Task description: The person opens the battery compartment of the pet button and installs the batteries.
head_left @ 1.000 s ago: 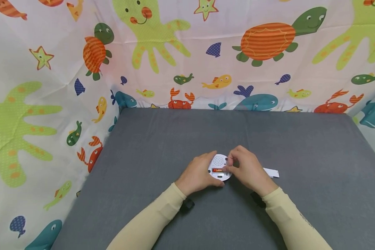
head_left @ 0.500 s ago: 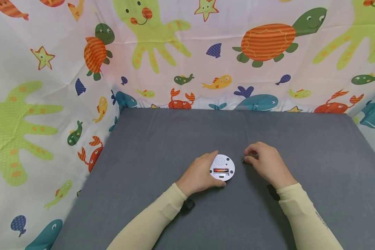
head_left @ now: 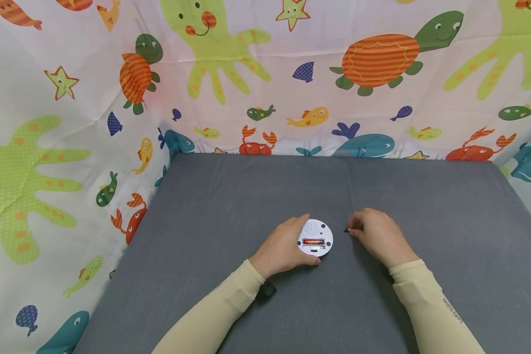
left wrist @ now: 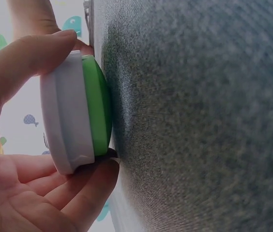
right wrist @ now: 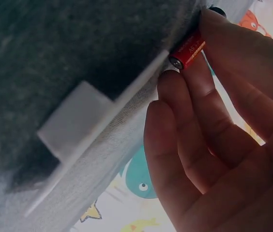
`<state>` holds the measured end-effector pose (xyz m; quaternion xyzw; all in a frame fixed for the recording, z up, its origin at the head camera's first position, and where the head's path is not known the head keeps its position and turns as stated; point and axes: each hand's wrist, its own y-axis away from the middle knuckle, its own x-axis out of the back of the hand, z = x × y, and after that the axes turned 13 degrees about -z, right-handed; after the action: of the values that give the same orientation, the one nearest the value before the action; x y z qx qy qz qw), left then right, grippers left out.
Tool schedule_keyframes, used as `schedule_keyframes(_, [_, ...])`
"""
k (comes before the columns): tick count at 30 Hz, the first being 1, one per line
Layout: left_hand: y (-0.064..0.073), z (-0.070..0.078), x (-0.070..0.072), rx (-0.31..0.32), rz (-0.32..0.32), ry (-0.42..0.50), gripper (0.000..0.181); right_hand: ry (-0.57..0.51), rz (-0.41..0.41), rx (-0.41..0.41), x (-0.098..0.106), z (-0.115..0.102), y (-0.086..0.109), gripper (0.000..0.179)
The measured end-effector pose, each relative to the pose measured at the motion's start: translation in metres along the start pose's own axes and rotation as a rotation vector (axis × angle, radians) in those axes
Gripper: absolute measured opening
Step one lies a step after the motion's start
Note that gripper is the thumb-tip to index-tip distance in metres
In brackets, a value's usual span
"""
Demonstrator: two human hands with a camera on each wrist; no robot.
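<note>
My left hand grips a round white push-button device by its rim, back side up, between thumb and fingers. Its green dome faces down against the grey cloth. In its uncovered battery compartment, one red battery lies in the upper part. To the right, clear of the device, my right hand pinches another small red battery with a black end between thumb and fingers, low over the table. A white battery cover lies close to that hand; in the head view the hand hides it.
Grey cloth covers the tabletop. A white curtain printed with sea animals stands along the back and left sides, with more of it at the right edge.
The right hand has moved right, away from the compartment, with a battery in its fingers, then shifted slightly as its fingers closed more around it. The left hand and device stay almost still.
</note>
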<state>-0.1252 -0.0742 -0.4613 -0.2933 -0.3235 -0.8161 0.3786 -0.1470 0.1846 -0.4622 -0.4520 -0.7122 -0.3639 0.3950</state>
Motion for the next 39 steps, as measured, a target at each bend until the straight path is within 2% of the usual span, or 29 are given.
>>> schedule_keyframes(6, [0.001, 0.000, 0.001, 0.009, -0.005, 0.004, 0.108, 0.026, 0.002, 0.022, -0.001, -0.002, -0.002, 0.010])
schedule_keyframes(11, [0.001, -0.001, 0.001, 0.013, -0.004, 0.000, 0.107, 0.029, 0.036, 0.049, 0.000, -0.007, -0.001, 0.008])
schedule_keyframes(21, [0.002, -0.001, -0.002, 0.017, -0.019, -0.003, 0.105, 0.005, 0.117, 0.132, 0.002, -0.043, 0.014, 0.011])
schedule_keyframes(30, [0.003, -0.004, 0.001, -0.061, 0.005, -0.014, 0.102, 0.023, 0.167, 0.344, -0.014, -0.076, 0.018, 0.015])
schedule_keyframes(39, [0.003, -0.005, 0.003, -0.117, 0.028, -0.008, 0.096, 0.016, 0.105, 0.398, -0.022, -0.083, 0.017, 0.020])
